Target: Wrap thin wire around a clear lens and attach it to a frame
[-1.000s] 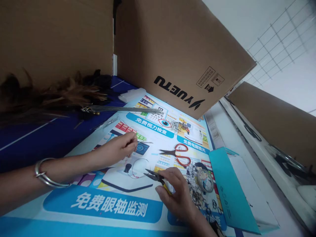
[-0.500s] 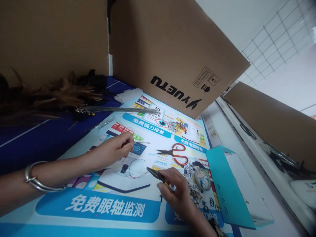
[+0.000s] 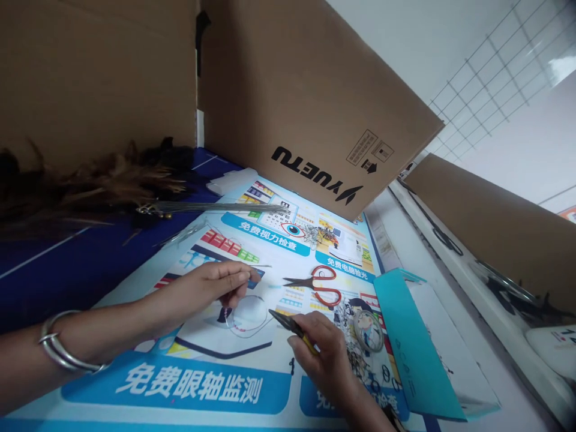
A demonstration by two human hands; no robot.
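Left fingers (image 3: 242, 279) pinch a beaded loop (image 3: 240, 329), right fingers (image 3: 316, 326) grip pliers (image 3: 284, 321); open teal box (image 3: 411, 351) nearby's got tiny dark bits (image 3: 443, 353) inside.

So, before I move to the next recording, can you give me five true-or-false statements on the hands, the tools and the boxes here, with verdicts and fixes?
1. The right hand holds dark metal pliers with a yellow grip. True.
2. The metal scissors with red loop handles are in the left hand. False: they lie on the colourful printed sheet, apart from the left hand.
3. A silver metal bangle is worn on the left arm. True.
4. The teal-and-white open box is left of the scissors in the picture. False: it is to their right.
5. The black YUETU lettering on the big brown cardboard box appears upside down. True.
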